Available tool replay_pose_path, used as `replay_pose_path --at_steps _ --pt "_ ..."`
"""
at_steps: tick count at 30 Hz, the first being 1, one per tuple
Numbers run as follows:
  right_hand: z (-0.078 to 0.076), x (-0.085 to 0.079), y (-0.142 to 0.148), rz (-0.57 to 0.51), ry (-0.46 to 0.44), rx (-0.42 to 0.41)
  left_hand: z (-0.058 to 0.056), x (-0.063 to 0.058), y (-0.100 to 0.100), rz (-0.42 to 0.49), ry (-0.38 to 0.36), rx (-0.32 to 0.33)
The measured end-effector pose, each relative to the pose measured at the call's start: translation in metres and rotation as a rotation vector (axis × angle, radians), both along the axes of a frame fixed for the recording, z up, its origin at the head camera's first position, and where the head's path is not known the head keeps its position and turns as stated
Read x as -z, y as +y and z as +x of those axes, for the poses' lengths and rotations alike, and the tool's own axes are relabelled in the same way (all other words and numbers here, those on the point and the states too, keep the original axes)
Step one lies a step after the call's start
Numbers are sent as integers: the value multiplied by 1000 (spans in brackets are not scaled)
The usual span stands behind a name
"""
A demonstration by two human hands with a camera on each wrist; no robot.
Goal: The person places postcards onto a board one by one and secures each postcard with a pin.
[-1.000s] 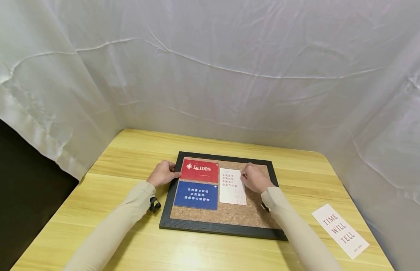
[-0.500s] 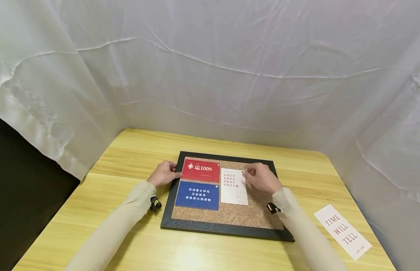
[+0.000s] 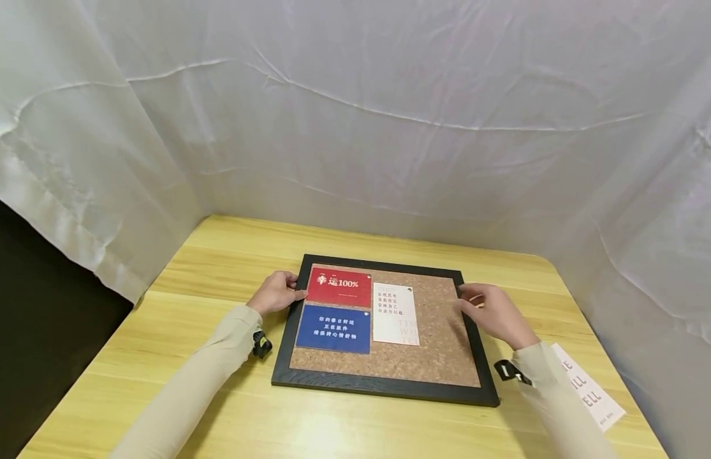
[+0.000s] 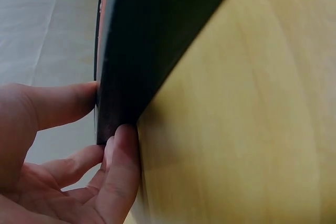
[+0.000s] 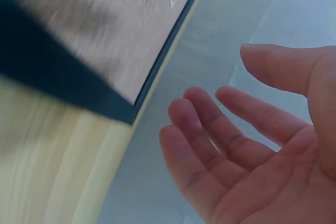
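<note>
A corkboard [image 3: 441, 344] in a black frame lies flat on the table. My left hand [image 3: 273, 293] grips the frame's left side; in the left wrist view the thumb [image 4: 68, 103] is on one face of the black frame [image 4: 136, 40] and the fingers press its outer side. On the cork are a red card [image 3: 339, 288], a blue card [image 3: 333, 329] and a white card [image 3: 394, 315], each with a small pin at its top right corner. My right hand [image 3: 498, 313] is over the frame's right side, holding nothing. In the right wrist view its fingers [image 5: 194, 156] are apart and loosely bent.
A loose white card [image 3: 604, 408] with red lettering lies on the wooden table [image 3: 309, 421] at the right, partly hidden by the right sleeve. Pale fabric [image 3: 355, 127] hangs behind and at both sides of the table.
My right hand has let go at the white card's top right corner and moved right to the frame's edge, leaving a dark pin visible there. The left hand stays on the frame.
</note>
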State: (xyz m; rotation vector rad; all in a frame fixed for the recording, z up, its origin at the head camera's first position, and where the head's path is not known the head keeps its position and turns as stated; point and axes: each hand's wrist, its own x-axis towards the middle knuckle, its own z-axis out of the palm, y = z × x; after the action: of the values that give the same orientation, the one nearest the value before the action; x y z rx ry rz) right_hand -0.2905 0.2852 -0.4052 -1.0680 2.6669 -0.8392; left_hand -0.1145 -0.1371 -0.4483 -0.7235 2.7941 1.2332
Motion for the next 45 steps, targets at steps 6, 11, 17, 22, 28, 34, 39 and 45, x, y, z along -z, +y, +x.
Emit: replay_pose_path --at_steps 6,11,17,22,28,34,39,45 --pt "-2 0 40 14 19 60 1 0 0 7 -2 -8" --pt "-2 6 71 26 4 90 1 2 0 6 6 -15" --pt "-4 15 106 85 -45 143 1 3 3 12 13 -20" --pt "-11 24 131 151 -66 171 0 2 4 10 15 -29" --pt "-19 33 160 292 -162 195 -1 1 5 10 7 -25" --pt "-20 42 181 351 -200 183 0 1 5 12 12 -34" --pt "-17 50 197 401 -218 175 0 0 6 15 20 -31" --pt "-15 57 209 450 -214 194 2 -1 7 7 19 -27"
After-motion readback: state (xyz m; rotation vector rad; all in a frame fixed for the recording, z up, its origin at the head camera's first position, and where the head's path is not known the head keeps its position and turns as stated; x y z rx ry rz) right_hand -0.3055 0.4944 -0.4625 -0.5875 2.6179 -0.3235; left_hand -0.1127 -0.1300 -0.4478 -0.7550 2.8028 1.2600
